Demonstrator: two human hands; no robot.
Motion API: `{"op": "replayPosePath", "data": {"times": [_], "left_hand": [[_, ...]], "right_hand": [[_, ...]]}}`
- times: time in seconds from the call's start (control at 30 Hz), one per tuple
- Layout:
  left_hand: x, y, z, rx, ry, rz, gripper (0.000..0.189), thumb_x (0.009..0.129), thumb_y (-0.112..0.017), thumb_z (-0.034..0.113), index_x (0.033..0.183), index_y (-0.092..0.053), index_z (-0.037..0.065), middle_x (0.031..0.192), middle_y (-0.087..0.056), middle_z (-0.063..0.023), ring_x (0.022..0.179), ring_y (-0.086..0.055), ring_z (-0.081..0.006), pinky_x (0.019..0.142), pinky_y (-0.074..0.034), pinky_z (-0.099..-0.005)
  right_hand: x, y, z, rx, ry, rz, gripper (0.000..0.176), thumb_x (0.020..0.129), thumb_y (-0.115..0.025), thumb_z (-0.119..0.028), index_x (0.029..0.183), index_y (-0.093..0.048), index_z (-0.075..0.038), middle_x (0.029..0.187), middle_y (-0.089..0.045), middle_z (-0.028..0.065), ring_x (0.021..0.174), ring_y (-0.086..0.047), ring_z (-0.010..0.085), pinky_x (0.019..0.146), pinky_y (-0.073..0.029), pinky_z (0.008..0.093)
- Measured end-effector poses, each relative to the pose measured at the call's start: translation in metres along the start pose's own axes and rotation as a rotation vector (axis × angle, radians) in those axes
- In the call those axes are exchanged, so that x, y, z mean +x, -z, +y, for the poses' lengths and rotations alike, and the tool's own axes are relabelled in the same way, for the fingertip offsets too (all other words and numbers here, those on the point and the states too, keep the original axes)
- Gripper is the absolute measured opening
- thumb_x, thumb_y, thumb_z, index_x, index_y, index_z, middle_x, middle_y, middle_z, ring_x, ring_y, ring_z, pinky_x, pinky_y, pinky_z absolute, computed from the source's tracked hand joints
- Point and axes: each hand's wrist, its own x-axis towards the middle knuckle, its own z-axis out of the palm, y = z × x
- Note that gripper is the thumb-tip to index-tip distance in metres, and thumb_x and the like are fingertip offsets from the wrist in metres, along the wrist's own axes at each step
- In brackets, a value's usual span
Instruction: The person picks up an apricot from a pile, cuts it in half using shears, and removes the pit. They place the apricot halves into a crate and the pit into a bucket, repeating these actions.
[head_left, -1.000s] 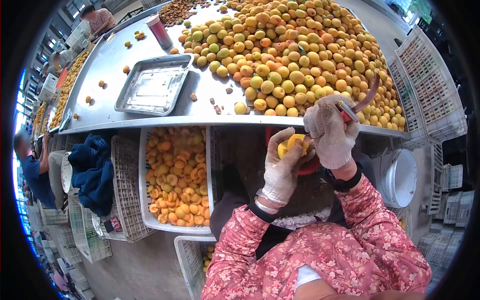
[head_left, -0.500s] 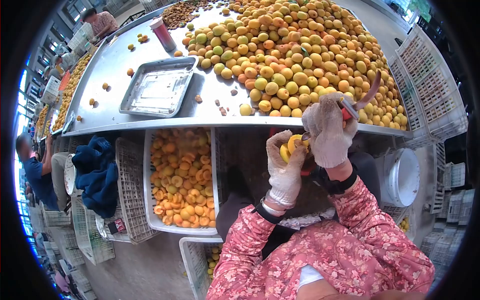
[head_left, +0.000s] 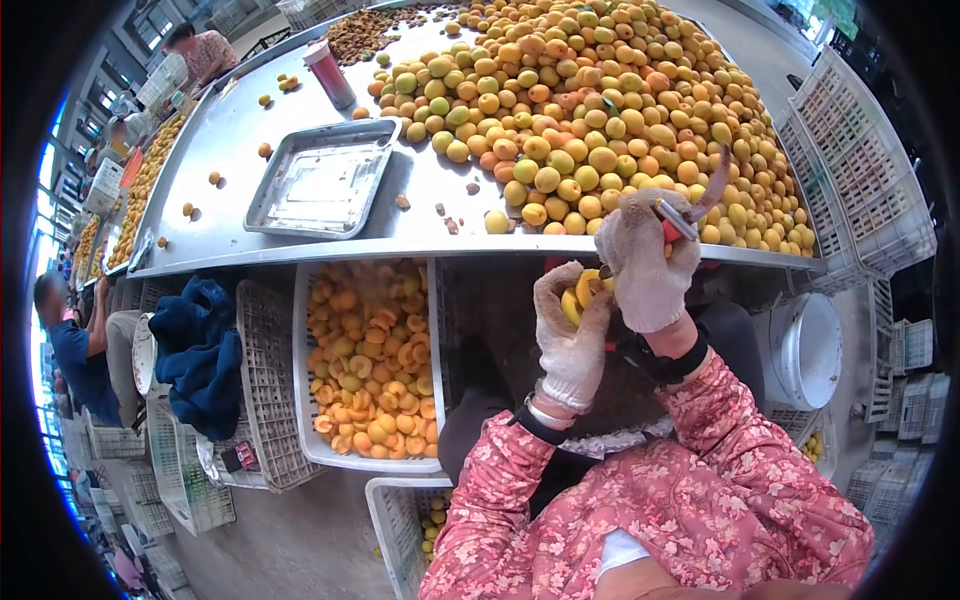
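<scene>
My left hand (head_left: pixel 572 335), in a whitish knit glove, pinches a cut yellow apricot (head_left: pixel 574 302) whose flesh shows between thumb and fingers. My right hand (head_left: pixel 648 265), gloved the same way, is closed round a red-handled knife (head_left: pixel 677 222). A curved brownish piece of the knife sticks up beyond that fist. The right fingers are right beside the apricot, hiding part of it. Both hands are in front of the metal table's near edge (head_left: pixel 480 246). Whole apricots (head_left: pixel 600 160) are heaped on the table just beyond them.
Below the table edge, a white crate (head_left: pixel 302 380) holds apricot halves. A metal tray (head_left: pixel 258 215) and a red tumbler (head_left: pixel 330 78) stand on the table. A white bucket (head_left: pixel 808 352) is at my right, with stacked crates (head_left: pixel 850 170) behind. Co-workers sit at far left.
My right hand has turned and shifted slightly left, and the knife's curved end has swung left with it. My left hand still holds the apricot in about the same place.
</scene>
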Motion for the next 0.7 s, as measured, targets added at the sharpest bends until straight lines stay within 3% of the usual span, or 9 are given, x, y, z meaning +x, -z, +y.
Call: {"op": "replayPosePath", "data": {"times": [0.07, 0.17, 0.27, 0.33, 0.4, 0.53, 0.7], "left_hand": [[0.001, 0.001, -0.001, -0.067, 0.017, -0.01, 0.035, 0.091, -0.06, 0.001, 0.122, -0.045, 0.005, 0.113, -0.051, -0.0067, 0.104, -0.054, -0.0142, 0.092, -0.048, -0.0292], [0.0, 0.002, 0.0, -0.172, 0.057, -0.049, 0.034, 0.091, -0.06, 0.002, 0.121, -0.046, 0.005, 0.112, -0.052, -0.0062, 0.103, -0.055, -0.0136, 0.091, -0.048, -0.0289], [0.003, 0.005, 0.004, -0.264, 0.133, -0.109, 0.032, 0.091, -0.061, 0.004, 0.12, -0.047, 0.005, 0.111, -0.054, -0.0062, 0.1, -0.055, -0.013, 0.09, -0.048, -0.0285], [0.005, 0.007, 0.013, -0.311, 0.199, -0.146, 0.031, 0.091, -0.061, 0.006, 0.119, -0.048, 0.004, 0.11, -0.056, -0.0066, 0.098, -0.058, -0.0136, 0.088, -0.05, -0.0293], [0.008, 0.007, 0.025, -0.43, 0.332, -0.215, 0.031, 0.092, -0.062, 0.01, 0.119, -0.049, 0.004, 0.107, -0.06, -0.0083, 0.093, -0.062, -0.0155, 0.08, -0.055, -0.0308], [0.013, 0.011, 0.018, -0.454, 0.376, -0.244, 0.029, 0.093, -0.061, 0.013, 0.118, -0.05, 0.004, 0.104, -0.061, -0.0092, 0.09, -0.064, -0.0172, 0.073, -0.058, -0.0329], [0.013, 0.009, 0.012, -0.428, 0.404, -0.187, 0.023, 0.097, -0.055, 0.017, 0.116, -0.052, 0.005, 0.103, -0.061, -0.0118, 0.085, -0.063, -0.0196, 0.064, -0.055, -0.0313]], "right_hand": [[0.004, 0.0, 0.002, 0.136, -0.03, -0.05, 0.011, 0.093, -0.062, -0.005, 0.104, -0.059, -0.005, 0.076, -0.058, 0.0011, 0.058, -0.055, 0.0092, 0.05, -0.045, 0.0233], [0.006, 0.0, 0.003, -0.224, -0.025, 0.228, 0.005, 0.098, -0.055, -0.014, 0.099, -0.057, -0.009, 0.06, -0.041, -0.0019, 0.05, -0.039, 0.0115, 0.048, -0.031, 0.0268], [0.004, -0.007, -0.014, 0.015, -0.213, 0.053, 0.01, 0.098, -0.055, -0.018, 0.098, -0.057, -0.009, 0.057, -0.038, -0.0034, 0.047, -0.036, 0.0106, 0.045, -0.028, 0.0273], [0.0, -0.006, -0.012, -0.018, -0.195, 0.044, 0.01, 0.098, -0.055, -0.017, 0.098, -0.057, -0.007, 0.057, -0.039, -0.0033, 0.046, -0.036, 0.011, 0.045, -0.029, 0.0273], [0.0, -0.002, -0.014, 0.177, -0.311, 0.035, 0.007, 0.096, -0.057, -0.012, 0.099, -0.059, -0.006, 0.059, -0.045, -0.0023, 0.046, -0.041, 0.0101, 0.045, -0.033, 0.0251], [0.002, 0.007, -0.024, 0.152, -0.368, -0.122, 0.009, 0.096, -0.057, -0.013, 0.099, -0.061, -0.005, 0.062, -0.048, -0.0011, 0.049, -0.045, 0.0108, 0.047, -0.036, 0.025], [0.007, 0.01, -0.022, 0.154, -0.34, -0.058, 0.01, 0.096, -0.058, -0.015, 0.096, -0.061, -0.005, 0.059, -0.045, -0.0027, 0.046, -0.042, 0.0087, 0.045, -0.033, 0.0253]]}}
